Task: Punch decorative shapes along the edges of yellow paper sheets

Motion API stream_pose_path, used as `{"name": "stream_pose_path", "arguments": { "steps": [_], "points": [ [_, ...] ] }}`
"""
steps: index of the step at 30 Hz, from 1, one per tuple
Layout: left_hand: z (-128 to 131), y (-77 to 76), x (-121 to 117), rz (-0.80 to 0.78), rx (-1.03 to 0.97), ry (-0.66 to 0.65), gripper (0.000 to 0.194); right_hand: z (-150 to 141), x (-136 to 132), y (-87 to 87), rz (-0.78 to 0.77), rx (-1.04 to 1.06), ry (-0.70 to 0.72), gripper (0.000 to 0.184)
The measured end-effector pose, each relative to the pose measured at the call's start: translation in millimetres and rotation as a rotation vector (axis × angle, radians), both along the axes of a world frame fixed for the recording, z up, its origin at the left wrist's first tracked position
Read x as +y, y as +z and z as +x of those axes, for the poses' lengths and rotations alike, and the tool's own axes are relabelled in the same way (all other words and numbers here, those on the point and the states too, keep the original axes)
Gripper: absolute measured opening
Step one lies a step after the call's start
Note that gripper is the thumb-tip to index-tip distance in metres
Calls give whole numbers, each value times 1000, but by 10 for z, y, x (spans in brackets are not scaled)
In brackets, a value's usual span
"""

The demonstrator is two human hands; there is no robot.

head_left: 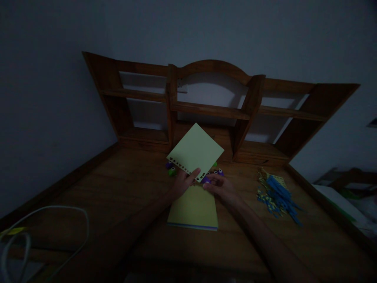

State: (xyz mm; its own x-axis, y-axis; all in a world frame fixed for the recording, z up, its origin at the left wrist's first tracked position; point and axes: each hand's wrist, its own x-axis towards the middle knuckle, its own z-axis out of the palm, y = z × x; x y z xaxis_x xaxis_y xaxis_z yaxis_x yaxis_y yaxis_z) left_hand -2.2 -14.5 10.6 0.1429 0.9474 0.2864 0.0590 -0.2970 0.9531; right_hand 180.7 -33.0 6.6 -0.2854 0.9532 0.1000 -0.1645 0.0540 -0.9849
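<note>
A pale yellow sheet of paper is held up at a tilt, with a row of small punched shapes along its lower left edge. My left hand is closed on the sheet near its lower edge, thumb on top. My right hand grips a small purple paper punch at the sheet's bottom corner. Below both hands a stack of coloured paper lies on the desk, yellow on top. More small punches, a green one and purple ones, sit behind the sheet, partly hidden by it.
A wooden shelf unit stands along the back of the desk. To the right lies a pile of blue paper strips with yellow scraps. A white cable loops at the lower left. The room is dim.
</note>
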Motion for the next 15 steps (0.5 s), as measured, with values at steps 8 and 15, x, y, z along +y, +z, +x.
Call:
{"name": "stream_pose_path", "arguments": {
  "steps": [8,15],
  "points": [
    [0,-19,17,31,33,20,30,6,20,-7,-14,54,-55,33],
    [-1,11,0,51,63,41,29,36,47,66,-47,49,-88,36]
  ]
}}
